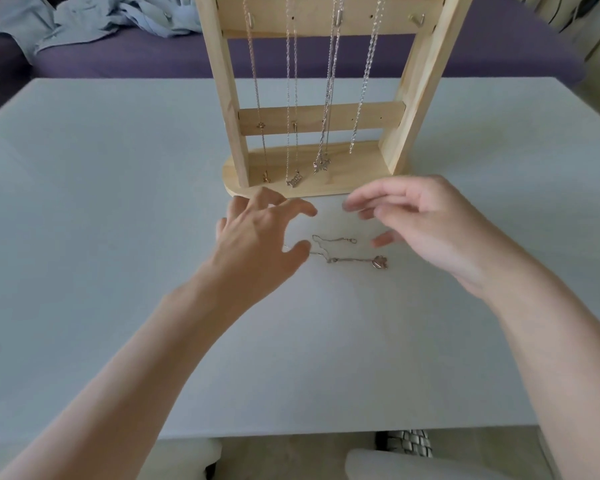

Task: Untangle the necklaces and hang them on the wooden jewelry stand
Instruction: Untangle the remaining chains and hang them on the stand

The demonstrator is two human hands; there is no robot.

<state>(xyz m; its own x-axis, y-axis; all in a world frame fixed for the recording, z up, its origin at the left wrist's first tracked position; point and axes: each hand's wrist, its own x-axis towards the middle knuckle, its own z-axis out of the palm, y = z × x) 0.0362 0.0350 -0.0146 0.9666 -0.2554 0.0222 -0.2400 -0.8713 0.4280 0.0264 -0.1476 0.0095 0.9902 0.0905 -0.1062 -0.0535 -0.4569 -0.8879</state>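
Necklaces, four of them (293, 98), hang from the upper bar of the wooden jewelry stand (326, 119) at the far middle of the white table (84, 237), their pendants low by its base. One more thin chain with a pendant (350, 258) lies loose on the table just in front of the stand, between both hands. The left hand (257, 237) hovers with fingers spread and bent, thumb tip at the chain's end. The right hand (426, 223) hangs relaxed, fingers blurred, holding nothing. A purple sofa (136, 60) carries crumpled blue cloth (94, 19).

Four necklaces (293, 98) hang on wooden stand (312, 15); one chain (350, 259) lies flat.
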